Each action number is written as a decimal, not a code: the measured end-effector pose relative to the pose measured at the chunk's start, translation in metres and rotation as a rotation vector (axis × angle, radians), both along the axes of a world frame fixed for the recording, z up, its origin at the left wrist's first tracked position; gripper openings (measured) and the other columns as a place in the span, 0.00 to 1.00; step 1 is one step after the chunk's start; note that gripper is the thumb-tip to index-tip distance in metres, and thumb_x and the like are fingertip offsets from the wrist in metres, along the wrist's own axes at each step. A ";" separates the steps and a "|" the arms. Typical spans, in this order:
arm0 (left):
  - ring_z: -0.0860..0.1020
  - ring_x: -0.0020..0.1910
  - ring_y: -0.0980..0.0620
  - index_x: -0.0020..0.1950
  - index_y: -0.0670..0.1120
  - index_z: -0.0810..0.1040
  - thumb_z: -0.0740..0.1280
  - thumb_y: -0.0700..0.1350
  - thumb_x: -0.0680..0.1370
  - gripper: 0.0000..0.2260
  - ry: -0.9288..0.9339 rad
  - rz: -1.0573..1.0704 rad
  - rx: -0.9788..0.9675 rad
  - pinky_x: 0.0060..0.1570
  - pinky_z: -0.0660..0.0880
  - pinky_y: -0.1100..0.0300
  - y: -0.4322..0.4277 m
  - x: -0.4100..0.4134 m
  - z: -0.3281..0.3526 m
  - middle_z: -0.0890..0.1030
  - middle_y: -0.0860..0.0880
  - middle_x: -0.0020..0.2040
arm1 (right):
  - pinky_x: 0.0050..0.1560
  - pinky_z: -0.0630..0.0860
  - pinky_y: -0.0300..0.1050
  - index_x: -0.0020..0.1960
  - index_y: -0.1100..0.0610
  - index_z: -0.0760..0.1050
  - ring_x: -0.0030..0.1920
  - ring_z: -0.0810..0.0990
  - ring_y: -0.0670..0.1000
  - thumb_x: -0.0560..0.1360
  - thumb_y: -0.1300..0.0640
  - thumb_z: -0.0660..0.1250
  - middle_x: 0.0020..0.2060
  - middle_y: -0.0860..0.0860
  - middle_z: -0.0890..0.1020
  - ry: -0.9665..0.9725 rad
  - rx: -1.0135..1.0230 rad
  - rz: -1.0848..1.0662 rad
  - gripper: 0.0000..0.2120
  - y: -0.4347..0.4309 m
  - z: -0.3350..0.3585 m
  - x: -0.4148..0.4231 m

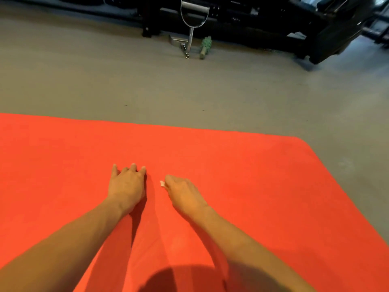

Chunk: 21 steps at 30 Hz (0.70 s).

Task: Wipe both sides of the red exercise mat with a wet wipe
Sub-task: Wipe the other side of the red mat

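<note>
Mat: your red mat (263, 186) lies flat on the grey floor (94, 81), filling the lower frame; smooth, one rounded corner at right.
Left hand: your left hand (126, 187) rests palm-down at mat centre, fingers slightly apart.
Right hand: your right hand (184, 193), just beside it, has its fingers curled on a white wipe (162, 183).

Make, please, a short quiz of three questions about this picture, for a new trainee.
1. True or false: the left hand rests on the red mat.
2. What pinches the white wet wipe? A) the left hand B) the right hand C) nothing, it lies loose
3. Fill in: the green roller lies on the grey ____.
Key: 1 true; 2 B; 3 floor.
</note>
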<state>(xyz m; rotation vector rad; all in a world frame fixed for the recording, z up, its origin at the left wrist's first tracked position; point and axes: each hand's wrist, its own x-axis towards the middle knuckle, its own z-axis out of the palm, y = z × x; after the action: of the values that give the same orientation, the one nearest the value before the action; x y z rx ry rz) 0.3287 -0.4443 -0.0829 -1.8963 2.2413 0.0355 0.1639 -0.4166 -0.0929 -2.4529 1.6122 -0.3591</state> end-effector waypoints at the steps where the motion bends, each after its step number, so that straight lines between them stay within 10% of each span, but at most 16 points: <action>1: 0.70 0.68 0.48 0.74 0.51 0.64 0.54 0.44 0.79 0.22 0.005 0.018 0.063 0.71 0.54 0.42 0.001 0.002 0.008 0.68 0.48 0.71 | 0.38 0.70 0.53 0.47 0.59 0.72 0.42 0.80 0.62 0.78 0.61 0.60 0.42 0.59 0.80 0.029 -0.032 -0.015 0.03 -0.003 0.000 -0.017; 7: 0.73 0.66 0.46 0.67 0.49 0.74 0.61 0.47 0.76 0.19 -0.016 0.111 0.246 0.71 0.56 0.40 0.014 0.003 0.038 0.75 0.46 0.66 | 0.48 0.72 0.54 0.57 0.62 0.68 0.53 0.79 0.62 0.81 0.58 0.54 0.52 0.62 0.80 0.016 0.073 -0.786 0.10 0.000 -0.002 -0.109; 21: 0.73 0.66 0.46 0.65 0.47 0.74 0.59 0.45 0.78 0.16 0.132 0.132 0.260 0.69 0.62 0.40 0.119 -0.028 0.035 0.75 0.46 0.66 | 0.49 0.70 0.55 0.57 0.61 0.69 0.54 0.77 0.63 0.79 0.63 0.53 0.53 0.61 0.78 -0.095 0.215 -0.395 0.10 0.111 0.004 0.032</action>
<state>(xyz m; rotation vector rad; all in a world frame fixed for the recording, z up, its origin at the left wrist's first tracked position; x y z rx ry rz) 0.3008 -0.3248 -0.0480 -1.9432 2.0663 0.4618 0.1958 -0.3053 -0.0887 -1.9282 1.9753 -0.3302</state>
